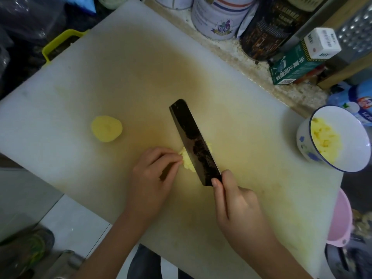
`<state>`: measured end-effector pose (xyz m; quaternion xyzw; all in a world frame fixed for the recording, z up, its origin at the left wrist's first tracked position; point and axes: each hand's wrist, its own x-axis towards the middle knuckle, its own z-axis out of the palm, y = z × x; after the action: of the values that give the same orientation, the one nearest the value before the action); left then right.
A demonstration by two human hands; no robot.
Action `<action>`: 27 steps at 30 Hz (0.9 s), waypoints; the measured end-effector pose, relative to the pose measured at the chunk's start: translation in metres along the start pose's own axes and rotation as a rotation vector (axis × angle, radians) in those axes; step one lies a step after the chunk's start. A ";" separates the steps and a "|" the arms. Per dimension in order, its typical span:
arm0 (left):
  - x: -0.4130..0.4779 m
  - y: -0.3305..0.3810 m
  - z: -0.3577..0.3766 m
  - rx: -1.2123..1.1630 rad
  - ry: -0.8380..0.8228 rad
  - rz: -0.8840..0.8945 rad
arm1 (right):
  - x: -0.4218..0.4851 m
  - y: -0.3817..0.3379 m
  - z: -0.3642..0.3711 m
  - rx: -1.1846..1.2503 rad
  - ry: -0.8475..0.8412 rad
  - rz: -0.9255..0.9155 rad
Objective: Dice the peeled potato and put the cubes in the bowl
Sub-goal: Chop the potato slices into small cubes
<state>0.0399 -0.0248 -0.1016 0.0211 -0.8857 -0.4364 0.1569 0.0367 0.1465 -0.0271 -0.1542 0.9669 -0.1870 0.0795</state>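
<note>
1. Head view, grips: I see the left hand (153,176) with its fingers curled, the tips pinching the near-left side of the cut piece (187,162). The right hand (237,206) is wrapped round the handle of the knife (193,143), with a fingertip at the heel of the blade.
2. Head view, key relation: the blade lies across the cut piece, its long axis running from the right hand away and leftward. The left fingertips sit just beside the blade's left face. I judge the next chop turns on that narrow gap.
3. Head view, places: the potato half (106,128) rests on the cutting board (120,77), well apart to the left and nearer the left hand. The bowl (304,141), already holding cubes (324,139), stands at the board's right edge, nearer the right hand.
</note>
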 end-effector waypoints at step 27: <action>0.003 0.002 0.001 0.010 0.001 0.003 | -0.003 -0.013 0.006 -0.090 -0.049 0.068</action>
<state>0.0372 -0.0230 -0.1000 0.0209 -0.8878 -0.4319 0.1579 0.0443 0.1342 -0.0269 -0.1291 0.9768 -0.1366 0.1023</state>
